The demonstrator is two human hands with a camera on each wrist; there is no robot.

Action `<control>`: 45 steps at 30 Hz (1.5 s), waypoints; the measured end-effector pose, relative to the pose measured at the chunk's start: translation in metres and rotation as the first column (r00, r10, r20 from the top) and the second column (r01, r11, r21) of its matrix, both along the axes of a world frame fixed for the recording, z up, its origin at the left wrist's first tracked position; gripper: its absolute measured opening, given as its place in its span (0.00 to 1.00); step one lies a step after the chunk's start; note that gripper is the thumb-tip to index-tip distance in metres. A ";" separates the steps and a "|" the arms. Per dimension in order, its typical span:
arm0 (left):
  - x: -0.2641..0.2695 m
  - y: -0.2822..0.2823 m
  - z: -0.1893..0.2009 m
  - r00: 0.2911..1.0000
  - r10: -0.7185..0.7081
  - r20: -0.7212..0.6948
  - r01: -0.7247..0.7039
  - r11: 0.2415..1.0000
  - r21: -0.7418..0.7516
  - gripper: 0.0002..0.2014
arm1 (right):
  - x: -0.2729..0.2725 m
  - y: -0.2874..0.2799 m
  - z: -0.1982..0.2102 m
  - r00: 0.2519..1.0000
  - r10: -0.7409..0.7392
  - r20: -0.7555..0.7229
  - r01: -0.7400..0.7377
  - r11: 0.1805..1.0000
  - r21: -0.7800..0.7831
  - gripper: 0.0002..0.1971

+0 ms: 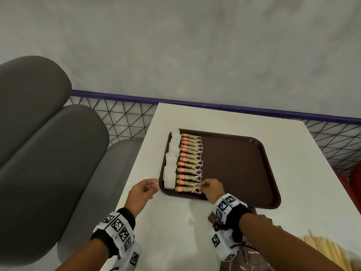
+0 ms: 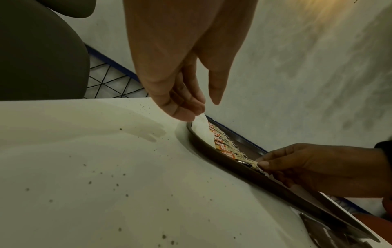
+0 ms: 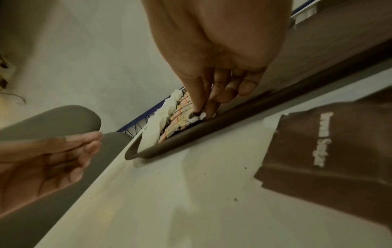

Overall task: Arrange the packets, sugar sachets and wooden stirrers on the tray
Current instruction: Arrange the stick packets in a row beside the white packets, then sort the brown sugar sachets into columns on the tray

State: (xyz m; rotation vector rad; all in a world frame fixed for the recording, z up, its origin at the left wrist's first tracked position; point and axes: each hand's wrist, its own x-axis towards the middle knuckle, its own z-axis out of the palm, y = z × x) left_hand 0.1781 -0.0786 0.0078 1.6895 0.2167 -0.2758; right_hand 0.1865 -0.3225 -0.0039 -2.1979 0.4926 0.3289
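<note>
**Coffee granule packets in a column on the brown tray; right hand at the nearest packet**

Head view. Orange-and-gold coffee granule packets (image 1: 190,161) lie in a column along the left part of the dark brown rectangular plastic tray (image 1: 244,163), which sits on the white table (image 1: 175,231). White sugar sachets (image 1: 172,163) run in a second column just beside them, against the tray's left rim. The right hand (image 1: 212,189) reaches over the tray's near rim, thumb and forefinger closed on the right end of the nearest packet (image 1: 187,189). The left hand (image 1: 143,191) hangs over the table just left of the tray's near corner, fingers loosely curled, nothing in it. Pale wooden stirrers (image 1: 328,251) lie off the tray at lower right, cut off by the frame edge and blurred. Brown sugar sachets (image 1: 248,259) lie under the right forearm, mostly hidden.

Left wrist view. The left hand (image 2: 180,67) points down at the tray corner, fingers slack and holding nothing; whether a fingertip touches the white sachets (image 2: 202,129) cannot be told. The right hand (image 2: 318,167) pinches the packet end (image 2: 250,163).

Right wrist view. The right hand's fingertips (image 3: 198,109) press and pinch the packet end (image 3: 196,117) inside the tray rim (image 3: 212,132). The picture is blurred; packet print is unreadable. A brown sachet (image 3: 328,159) lies on the table, its white lettering smeared. The left hand (image 3: 48,161) shows an open palm.
</note>
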 end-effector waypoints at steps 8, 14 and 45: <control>-0.005 -0.001 -0.004 0.995 -0.101 -0.008 0.101 0.994 0.046 0.07 | -0.005 0.004 -0.002 0.999 0.039 -0.001 -0.039 0.995 -0.094 0.14; -0.012 -0.011 -0.009 0.971 -0.233 -0.051 0.237 0.967 0.094 0.07 | -0.020 -0.006 0.007 0.993 0.048 0.103 -0.042 0.997 -0.060 0.05; -0.064 -0.171 -0.018 0.722 -0.655 -0.225 0.679 0.608 0.411 0.36 | -0.131 -0.117 0.018 0.927 -0.283 -0.245 0.218 0.940 -0.262 0.28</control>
